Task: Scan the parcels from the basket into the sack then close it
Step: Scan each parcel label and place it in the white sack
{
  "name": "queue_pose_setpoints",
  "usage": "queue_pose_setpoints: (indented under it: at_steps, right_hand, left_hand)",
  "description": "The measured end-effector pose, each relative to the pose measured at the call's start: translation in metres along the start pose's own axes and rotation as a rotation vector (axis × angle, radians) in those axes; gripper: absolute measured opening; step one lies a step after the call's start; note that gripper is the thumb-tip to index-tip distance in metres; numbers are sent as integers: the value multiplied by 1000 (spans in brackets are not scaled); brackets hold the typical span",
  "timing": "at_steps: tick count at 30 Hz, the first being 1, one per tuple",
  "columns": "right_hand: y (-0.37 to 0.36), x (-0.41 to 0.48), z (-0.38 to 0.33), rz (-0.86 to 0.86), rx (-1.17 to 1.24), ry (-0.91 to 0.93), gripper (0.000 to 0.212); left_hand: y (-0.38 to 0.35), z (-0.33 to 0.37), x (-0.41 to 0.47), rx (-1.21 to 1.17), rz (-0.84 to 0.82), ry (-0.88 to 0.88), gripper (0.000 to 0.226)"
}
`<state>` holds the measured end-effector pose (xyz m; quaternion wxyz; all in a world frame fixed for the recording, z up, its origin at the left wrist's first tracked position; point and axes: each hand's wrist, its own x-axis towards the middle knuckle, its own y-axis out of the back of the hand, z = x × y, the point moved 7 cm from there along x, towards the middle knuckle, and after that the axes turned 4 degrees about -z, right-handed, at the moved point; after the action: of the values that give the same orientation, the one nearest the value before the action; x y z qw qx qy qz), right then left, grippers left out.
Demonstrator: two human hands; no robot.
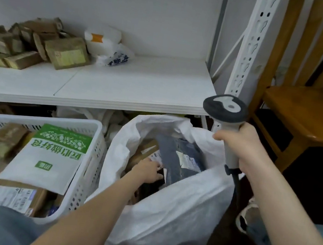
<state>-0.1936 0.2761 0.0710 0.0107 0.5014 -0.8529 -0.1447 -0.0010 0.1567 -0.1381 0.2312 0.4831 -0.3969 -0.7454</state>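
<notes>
My left hand (148, 172) reaches into the one open white sack (174, 209), fingers beside a grey mailer (169, 155); whether it grips or only touches, I cannot tell. My right hand (237, 145) is wrapped round a single barcode scanner (225, 108), upright, apparently kept clear. Near left, one white basket (92, 126) holds at least three parcels, a green-and-white mailer (49, 155) uppermost, likely awaiting scanning.

The white slotted plastic basket (96, 127) sits below the front edge of the white shelf board (130, 87), with the white woven sack (174, 209) just right of it. Brown cardboard parcels (65, 55) lie at the shelf's left rear. A grey-and-white handheld scanner (225, 107) is above the sack's right rim.
</notes>
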Motion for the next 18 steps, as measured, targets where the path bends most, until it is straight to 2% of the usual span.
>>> queue_pose_setpoints:
  at_steps: [3, 6, 9, 12, 14, 18]
  right_hand:
    - [-19, 17, -9, -114, 46, -12, 20]
    - [-53, 47, 33, -202, 61, -192, 28]
    - [-69, 65, 101, -156, 67, -370, 35]
    - [-70, 68, 154, -74, 36, -463, 41]
    - [-73, 73, 179, -53, 54, -512, 43]
    - [-91, 87, 208, -85, 75, -556, 48]
  left_hand:
    - [9, 13, 2, 10, 101, -12, 64]
    - [11, 31, 8, 33, 145, -47, 72]
    - [-5, 46, 20, 139, 88, -83, 81]
    - [-26, 48, 35, 237, 51, -36, 85]
    - [-41, 49, 41, 292, 4, 18, 77]
    - [-57, 39, 46, 440, -16, 41, 38]
